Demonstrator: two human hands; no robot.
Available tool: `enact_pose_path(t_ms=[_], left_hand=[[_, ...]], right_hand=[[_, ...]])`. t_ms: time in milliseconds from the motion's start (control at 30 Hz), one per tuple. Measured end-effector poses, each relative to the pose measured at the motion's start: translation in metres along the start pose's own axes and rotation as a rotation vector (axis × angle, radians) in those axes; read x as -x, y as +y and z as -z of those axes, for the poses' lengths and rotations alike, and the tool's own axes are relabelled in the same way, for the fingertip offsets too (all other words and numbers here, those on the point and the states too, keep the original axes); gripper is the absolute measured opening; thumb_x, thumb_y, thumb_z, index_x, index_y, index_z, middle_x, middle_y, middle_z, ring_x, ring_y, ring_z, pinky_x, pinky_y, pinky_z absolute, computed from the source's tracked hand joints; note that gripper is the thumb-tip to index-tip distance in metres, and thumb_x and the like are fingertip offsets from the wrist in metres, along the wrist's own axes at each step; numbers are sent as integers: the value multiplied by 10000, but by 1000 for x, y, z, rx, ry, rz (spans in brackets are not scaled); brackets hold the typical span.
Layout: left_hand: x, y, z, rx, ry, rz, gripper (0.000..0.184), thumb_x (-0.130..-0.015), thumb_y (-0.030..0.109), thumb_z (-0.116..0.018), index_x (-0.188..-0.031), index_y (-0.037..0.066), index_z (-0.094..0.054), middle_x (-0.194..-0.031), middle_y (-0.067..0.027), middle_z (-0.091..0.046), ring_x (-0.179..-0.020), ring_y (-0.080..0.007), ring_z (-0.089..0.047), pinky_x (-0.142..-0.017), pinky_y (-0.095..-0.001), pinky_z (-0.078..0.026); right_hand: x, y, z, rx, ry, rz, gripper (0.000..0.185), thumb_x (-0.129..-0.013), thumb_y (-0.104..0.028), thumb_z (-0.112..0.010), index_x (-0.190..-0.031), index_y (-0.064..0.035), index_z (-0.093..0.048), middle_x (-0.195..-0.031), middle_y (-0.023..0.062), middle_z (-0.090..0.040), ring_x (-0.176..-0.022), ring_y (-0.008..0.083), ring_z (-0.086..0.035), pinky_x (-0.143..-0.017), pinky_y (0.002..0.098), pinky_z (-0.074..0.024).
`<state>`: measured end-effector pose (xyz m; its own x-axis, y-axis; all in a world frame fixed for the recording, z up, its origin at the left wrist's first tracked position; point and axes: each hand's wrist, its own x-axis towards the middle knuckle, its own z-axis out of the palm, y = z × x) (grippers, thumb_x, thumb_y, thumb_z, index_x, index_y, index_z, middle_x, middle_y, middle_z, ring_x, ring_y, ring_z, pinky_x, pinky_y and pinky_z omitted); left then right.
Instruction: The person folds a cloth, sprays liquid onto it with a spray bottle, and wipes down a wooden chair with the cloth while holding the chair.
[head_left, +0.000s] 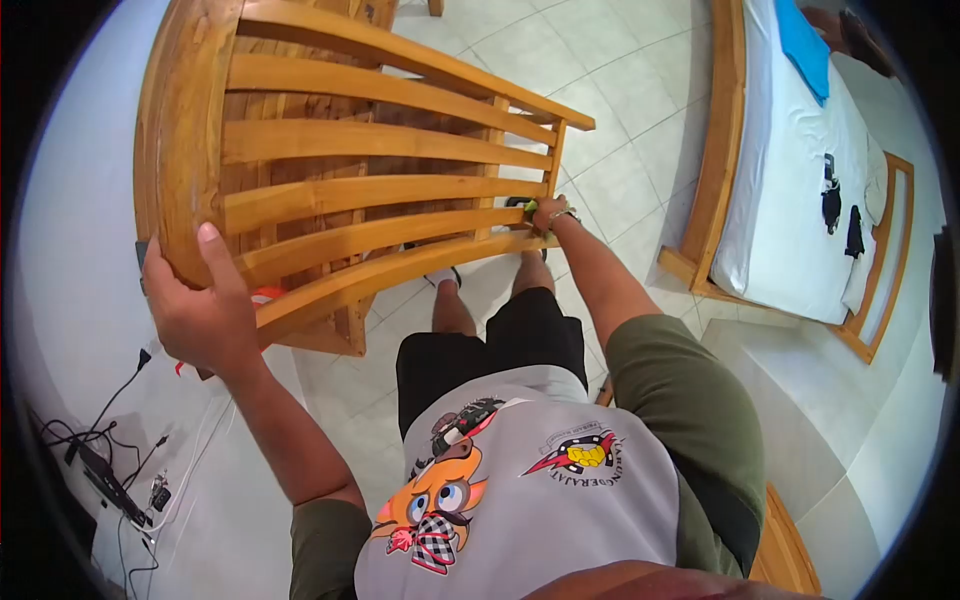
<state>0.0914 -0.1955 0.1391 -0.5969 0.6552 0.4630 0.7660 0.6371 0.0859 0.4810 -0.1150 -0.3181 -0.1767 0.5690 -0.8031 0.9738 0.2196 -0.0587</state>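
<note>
A varnished wooden chair (385,186) with a slatted back fills the upper left of the head view, its long slats running left to right. My left hand (205,310) is wrapped round the near corner of the wide end rail, thumb on top. At the right end of the slats, my right hand (548,213) is closed by the lowest slats, touching the wood. A small yellow-green thing (529,205) shows at its fingers, perhaps a cloth; its kind is unclear. Something red peeks out beneath the left hand, mostly hidden.
A wooden bed (718,160) with a white mattress stands at the right, bearing a blue cloth (803,50) and small black items (831,195). A power strip (108,482) with tangled cables lies at the lower left. My legs and feet are below the chair on the tiled floor (640,90).
</note>
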Motion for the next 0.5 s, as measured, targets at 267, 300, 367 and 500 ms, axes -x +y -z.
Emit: enact_pose_path(t_ms=[267, 300, 367, 500], left_hand=[[4, 5, -1, 9, -56, 64, 499, -841, 478, -666, -1107, 57, -649, -1005, -93, -701, -871, -256, -687, -753, -364, -543], [4, 5, -1, 13, -51, 73, 494, -841, 476, -667, -1108, 60, -650, -998, -86, -703, -864, -251, -688, -754, -360, -543], [4, 5, -2, 16, -39, 89, 490, -841, 473, -667, -1108, 63, -651, -990, -80, -704, -858, -246, -689, -755, -356, -543], [2, 2, 0, 26, -52, 66, 507, -831, 476, -673, -1117, 59, -648, -1013, -89, -702, -865, -259, -691, -762, -358, -545]], right_hand=[[10, -18, 18, 265, -57, 113, 501, -821, -491, -645, -1228, -200, -623, -1236, 93, -642, -1272, 317, -476, -985, 637, -322], [3, 1, 20, 246, -16, 191, 506, -818, -499, -650, -1226, -201, -625, -1228, 91, -647, -1290, 322, -458, -983, 639, -327], [-16, 20, 9, 329, -191, 262, 547, -816, -505, -662, -1294, -253, -581, -1303, 65, -606, -1341, 341, -396, -995, 658, -311], [10, 25, 1, 97, -52, 154, 620, -810, -432, -691, -1384, -347, -471, -1429, 9, -499, -1401, 327, -315, -1021, 701, -255]])
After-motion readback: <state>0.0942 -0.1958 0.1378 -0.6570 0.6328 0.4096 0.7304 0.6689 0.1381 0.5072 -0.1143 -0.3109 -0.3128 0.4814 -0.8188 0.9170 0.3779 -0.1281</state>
